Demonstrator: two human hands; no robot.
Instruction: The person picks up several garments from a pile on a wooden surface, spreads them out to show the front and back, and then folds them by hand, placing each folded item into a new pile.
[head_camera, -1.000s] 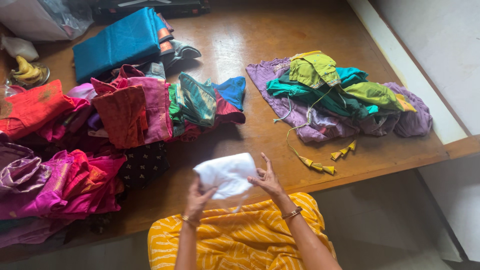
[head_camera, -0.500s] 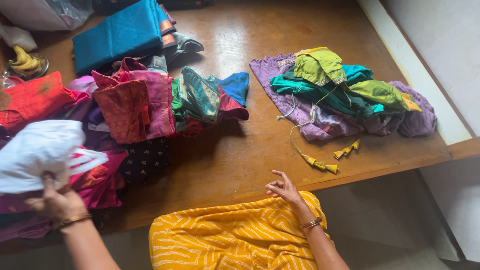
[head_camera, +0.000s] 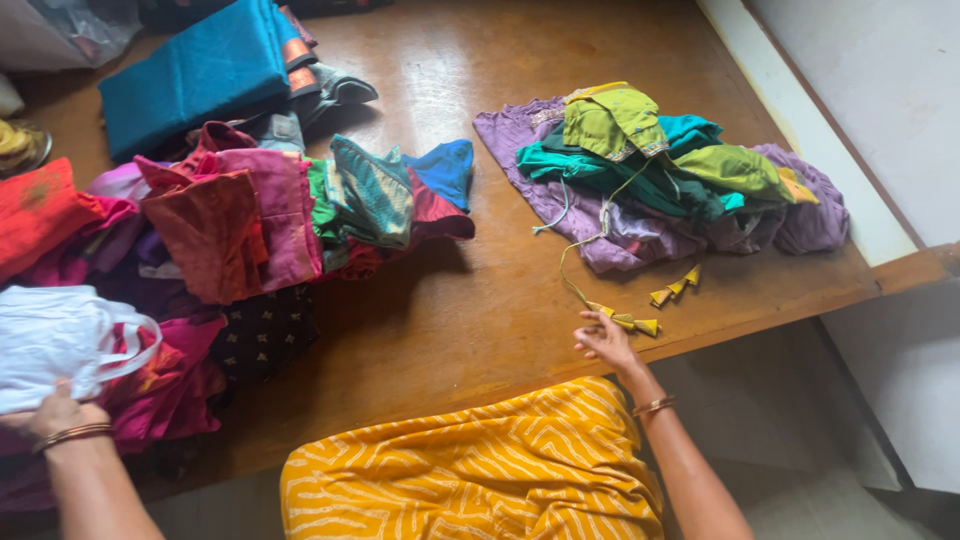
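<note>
Wooden table (head_camera: 480, 300): our left hand (head_camera: 55, 415) now presses the white cloth (head_camera: 60, 340) onto the lower-left pile, while our right hand (head_camera: 605, 340), fingers loose and holding nothing, has reached the yellow tassels (head_camera: 625, 320).

surface (head_camera: 470, 300): brown wood, glossy | left side: heap of folded clothes (head_camera: 230, 220), white garment (head_camera: 60, 340) on it | far left corner: blue folded cloth (head_camera: 190, 70) | right side: purple-green pile (head_camera: 660, 180) | near edge: yellow tassels (head_camera: 640, 322)

Glossy worn wood table (head_camera: 480, 300); soft matt white cloth (head_camera: 55, 340).
</note>
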